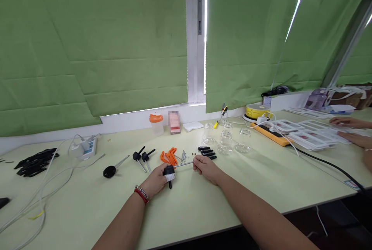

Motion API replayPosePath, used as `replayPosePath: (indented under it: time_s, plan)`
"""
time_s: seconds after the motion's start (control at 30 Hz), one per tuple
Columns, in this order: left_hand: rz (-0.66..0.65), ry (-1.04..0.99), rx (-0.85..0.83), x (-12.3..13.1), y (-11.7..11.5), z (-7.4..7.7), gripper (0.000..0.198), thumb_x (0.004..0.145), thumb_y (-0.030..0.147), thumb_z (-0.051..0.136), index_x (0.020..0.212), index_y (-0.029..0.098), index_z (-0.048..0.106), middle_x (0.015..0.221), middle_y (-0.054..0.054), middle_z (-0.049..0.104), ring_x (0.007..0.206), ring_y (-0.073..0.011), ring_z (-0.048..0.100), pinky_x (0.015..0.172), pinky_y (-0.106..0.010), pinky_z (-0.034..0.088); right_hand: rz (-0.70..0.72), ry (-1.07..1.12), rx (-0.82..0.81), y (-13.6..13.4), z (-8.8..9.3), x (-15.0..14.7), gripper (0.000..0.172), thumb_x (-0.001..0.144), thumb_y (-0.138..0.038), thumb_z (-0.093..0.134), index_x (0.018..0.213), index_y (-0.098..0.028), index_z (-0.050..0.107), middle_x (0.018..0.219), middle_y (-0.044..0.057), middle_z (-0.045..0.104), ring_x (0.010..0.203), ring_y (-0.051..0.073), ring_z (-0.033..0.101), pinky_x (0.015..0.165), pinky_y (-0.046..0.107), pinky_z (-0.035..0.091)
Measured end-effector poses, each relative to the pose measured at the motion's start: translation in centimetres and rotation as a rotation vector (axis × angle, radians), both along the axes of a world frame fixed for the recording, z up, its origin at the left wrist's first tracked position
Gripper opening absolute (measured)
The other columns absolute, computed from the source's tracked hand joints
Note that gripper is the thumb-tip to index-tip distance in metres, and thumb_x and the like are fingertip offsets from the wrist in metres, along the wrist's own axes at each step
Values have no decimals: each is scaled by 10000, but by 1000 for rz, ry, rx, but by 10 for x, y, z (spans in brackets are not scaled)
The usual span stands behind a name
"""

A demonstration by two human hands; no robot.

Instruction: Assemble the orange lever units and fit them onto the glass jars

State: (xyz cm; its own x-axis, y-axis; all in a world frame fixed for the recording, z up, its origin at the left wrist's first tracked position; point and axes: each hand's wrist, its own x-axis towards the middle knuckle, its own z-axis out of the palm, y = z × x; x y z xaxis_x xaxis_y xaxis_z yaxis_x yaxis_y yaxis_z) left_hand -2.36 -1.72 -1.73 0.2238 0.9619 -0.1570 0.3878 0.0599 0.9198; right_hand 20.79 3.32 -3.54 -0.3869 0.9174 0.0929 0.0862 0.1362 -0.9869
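My left hand (157,181) is closed on a black plastic part (169,171) with a short black stem pointing down. From that part a thin metal rod (184,164) runs right, and my right hand (205,166) pinches its far end. Just behind lie orange plastic pieces (169,156), small metal pins (183,156) and several black tubes (207,152). Two similar black parts with rods (145,156) rest to the left, beside a round black piece on a rod (109,171).
Several clear glass jars (226,141) stand at the right, near an orange power strip (270,134). An orange-lidded cup (157,124) is at the back. White cables (71,172) and black pieces (36,161) lie left. Another person's hands (353,137) rest at far right.
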Motion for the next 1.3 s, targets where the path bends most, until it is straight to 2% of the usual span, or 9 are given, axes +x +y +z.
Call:
replayPosePath:
  time_s: [0.13, 0.33, 0.57, 0.8, 1.13, 1.2, 1.3]
  plan:
    - [-7, -24, -12, 0, -1, 1, 403, 719, 499, 600, 954, 186, 502, 519, 91, 361, 391, -58, 294, 378, -190, 230, -10, 0, -13, -1, 2, 0, 347, 806, -488, 493, 657, -175, 501, 616, -14, 531, 484, 78, 389, 503, 234, 325]
    - [1, -14, -13, 2, -1, 3, 388, 729, 486, 588, 961, 189, 496, 521, 92, 364, 382, -57, 291, 368, -190, 230, 29, 74, -35, -1, 2, 2, 265, 758, -447, 568, 836, -204, 496, 635, -42, 526, 483, 77, 386, 492, 226, 311]
    - [9, 3, -8, 4, -3, 7, 341, 732, 448, 586, 934, 190, 492, 512, 97, 357, 372, -56, 283, 367, -195, 219, 46, 74, -26, 2, -4, 2, 226, 766, -412, 560, 793, -202, 479, 642, -39, 535, 491, 75, 384, 513, 232, 320]
    - [5, -5, -14, 4, -3, 6, 330, 734, 433, 584, 932, 186, 490, 508, 98, 352, 370, -55, 280, 370, -193, 222, 41, 67, -36, 1, -3, 2, 202, 769, -384, 549, 770, -195, 476, 629, -39, 533, 488, 74, 382, 523, 232, 321]
    - [8, 11, 0, 3, -4, 6, 386, 742, 445, 571, 1021, 182, 523, 503, 96, 348, 376, -59, 277, 378, -193, 227, 22, 32, -50, 1, 0, 1, 195, 746, -356, 555, 710, -182, 474, 610, -30, 529, 479, 72, 386, 500, 228, 307]
    - [25, 26, 18, 4, -5, 6, 437, 737, 434, 580, 1096, 190, 521, 532, 89, 382, 383, -58, 288, 386, -195, 243, 25, 27, -51, 1, 0, 2, 193, 751, -353, 553, 709, -181, 475, 617, -27, 532, 479, 71, 385, 495, 227, 298]
    - [34, 44, 129, 5, -6, 4, 495, 718, 411, 613, 1154, 191, 533, 640, 45, 509, 474, -84, 418, 465, -214, 347, 36, 26, -48, 1, -2, 2, 199, 761, -363, 552, 724, -182, 478, 627, -26, 532, 482, 71, 387, 498, 227, 301]
